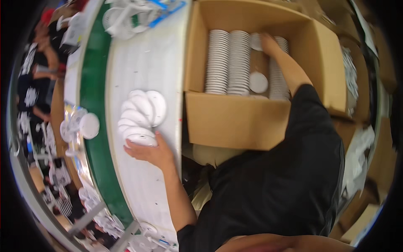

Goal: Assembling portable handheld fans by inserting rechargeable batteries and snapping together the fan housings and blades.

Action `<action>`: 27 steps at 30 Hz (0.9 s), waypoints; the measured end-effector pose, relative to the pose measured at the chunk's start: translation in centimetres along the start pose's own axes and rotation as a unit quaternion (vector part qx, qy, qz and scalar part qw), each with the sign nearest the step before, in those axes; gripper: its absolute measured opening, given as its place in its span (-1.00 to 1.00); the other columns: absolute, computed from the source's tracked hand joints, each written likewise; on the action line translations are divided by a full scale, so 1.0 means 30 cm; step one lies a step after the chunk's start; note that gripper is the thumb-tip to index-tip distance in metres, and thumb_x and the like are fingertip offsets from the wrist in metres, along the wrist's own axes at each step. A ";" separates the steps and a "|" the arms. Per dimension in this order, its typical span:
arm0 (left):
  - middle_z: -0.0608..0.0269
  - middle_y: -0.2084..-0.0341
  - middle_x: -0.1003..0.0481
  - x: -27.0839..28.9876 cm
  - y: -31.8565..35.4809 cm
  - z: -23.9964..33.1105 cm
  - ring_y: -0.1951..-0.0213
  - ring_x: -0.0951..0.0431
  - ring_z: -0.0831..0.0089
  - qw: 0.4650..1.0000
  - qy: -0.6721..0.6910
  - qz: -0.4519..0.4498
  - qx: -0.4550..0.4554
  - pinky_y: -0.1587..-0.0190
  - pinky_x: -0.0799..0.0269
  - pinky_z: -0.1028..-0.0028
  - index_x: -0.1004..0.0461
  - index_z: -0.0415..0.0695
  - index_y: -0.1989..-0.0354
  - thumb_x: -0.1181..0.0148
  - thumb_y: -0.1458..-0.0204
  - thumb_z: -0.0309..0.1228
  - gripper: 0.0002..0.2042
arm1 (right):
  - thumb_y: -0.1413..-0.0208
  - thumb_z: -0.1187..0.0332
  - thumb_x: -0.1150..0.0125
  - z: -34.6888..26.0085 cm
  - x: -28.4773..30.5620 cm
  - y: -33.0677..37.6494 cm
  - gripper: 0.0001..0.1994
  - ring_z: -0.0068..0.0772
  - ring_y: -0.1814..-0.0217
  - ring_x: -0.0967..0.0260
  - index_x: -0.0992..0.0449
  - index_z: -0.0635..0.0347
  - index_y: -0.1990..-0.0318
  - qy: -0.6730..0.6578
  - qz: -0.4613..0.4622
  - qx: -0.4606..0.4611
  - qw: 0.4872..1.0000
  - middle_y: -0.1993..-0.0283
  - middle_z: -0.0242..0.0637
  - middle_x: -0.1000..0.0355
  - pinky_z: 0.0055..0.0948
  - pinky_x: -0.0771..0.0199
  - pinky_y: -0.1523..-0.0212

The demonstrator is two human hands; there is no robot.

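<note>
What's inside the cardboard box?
The cardboard box holds rows of white discs, one with a gap, plus the right hand. Whatever lies beneath discs and hand is covered.

discs: smooth, plastic-looking | box: matt cardboard | tabletop: smooth, slightly glossy | shirt: matt cloth

Round white discs, overlapping in a tilted fan, the nearest one between left thumb and fingers. Left of the right fingers, two tight rows of white discs, edges showing; right of them, a partly hidden row. Just beside them, a single disc, face showing.
</note>
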State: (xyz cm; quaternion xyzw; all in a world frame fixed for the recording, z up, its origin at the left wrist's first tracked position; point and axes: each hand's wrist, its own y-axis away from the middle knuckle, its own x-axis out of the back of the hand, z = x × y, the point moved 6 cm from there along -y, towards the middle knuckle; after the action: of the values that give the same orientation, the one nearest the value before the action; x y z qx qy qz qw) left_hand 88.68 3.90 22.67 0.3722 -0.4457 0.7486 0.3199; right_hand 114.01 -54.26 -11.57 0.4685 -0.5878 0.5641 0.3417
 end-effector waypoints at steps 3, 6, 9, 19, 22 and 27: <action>-0.40 -0.33 0.22 0.044 0.072 -0.014 -0.31 0.09 -0.29 0.999 -0.031 0.027 0.001 -0.33 0.14 -0.10 0.14 -0.23 -0.39 -0.25 0.04 -0.33 -0.14 | -0.08 0.46 0.01 -0.092 -0.023 0.087 -0.60 0.08 0.04 -0.41 -0.38 0.27 -0.12 0.027 0.071 0.032 0.997 0.03 0.03 -0.43 -0.15 -0.46 -0.01; -0.39 -0.33 0.21 0.073 0.113 -0.011 -0.31 0.08 -0.27 1.000 -0.008 0.024 0.012 -0.32 0.11 -0.09 0.12 -0.22 -0.38 -0.26 0.06 -0.35 -0.15 | -0.08 0.37 -0.10 -0.129 0.141 0.215 -0.67 0.13 0.13 -0.36 -0.43 0.23 -0.01 0.092 -0.100 -0.128 0.982 0.12 0.02 -0.35 -0.06 -0.40 0.09; -0.37 -0.33 0.20 0.039 0.128 0.039 -0.31 0.07 -0.26 0.998 0.056 -0.003 0.009 -0.32 0.10 -0.08 0.09 -0.19 -0.38 -0.28 0.08 -0.37 -0.15 | -0.01 0.43 -0.10 -0.122 0.152 0.283 -0.72 0.06 0.14 -0.39 -0.37 0.17 0.07 0.177 -0.114 -0.090 0.973 0.15 -0.03 -0.41 -0.10 -0.43 0.14; -0.38 -0.33 0.18 -0.044 0.143 -0.002 -0.30 0.05 -0.27 0.996 0.085 0.034 -0.009 -0.32 0.09 -0.08 0.05 -0.16 -0.37 -0.29 0.09 -0.34 -0.15 | 0.08 0.54 -0.15 -0.130 0.464 0.210 -0.69 0.11 0.11 -0.49 -0.33 0.20 0.12 0.043 -0.184 -0.179 0.965 0.12 -0.01 -0.48 -0.03 -0.49 0.17; -0.41 -0.33 0.12 -0.044 0.191 -0.049 -0.30 0.03 -0.34 0.994 0.082 0.067 -0.027 -0.31 0.13 -0.13 -0.02 -0.16 -0.38 -0.28 0.10 -0.21 -0.16 | 0.12 0.58 -0.13 -0.334 0.764 0.139 -0.65 0.16 0.09 -0.46 -0.35 0.26 0.09 -0.026 -0.135 -0.134 0.981 0.12 -0.02 -0.49 -0.07 -0.47 0.11; -0.26 -0.40 0.15 0.050 0.281 0.039 -0.36 0.05 -0.24 0.993 0.092 0.063 0.025 -0.35 0.13 -0.04 0.01 -0.11 -0.42 -0.22 0.03 -0.16 -0.17 | 0.15 0.65 -0.10 -0.772 1.236 0.148 -0.49 0.01 0.00 -0.42 -0.38 0.28 -0.08 -0.247 0.132 0.108 0.954 0.04 -0.07 -0.46 -0.27 -0.37 -0.07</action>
State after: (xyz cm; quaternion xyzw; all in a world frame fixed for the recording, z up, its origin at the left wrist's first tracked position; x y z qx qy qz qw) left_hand 81.38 -0.31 20.70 0.2809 -0.4186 0.8091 0.3021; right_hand 94.78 -37.95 24.41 0.5451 -0.6461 0.5313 0.0555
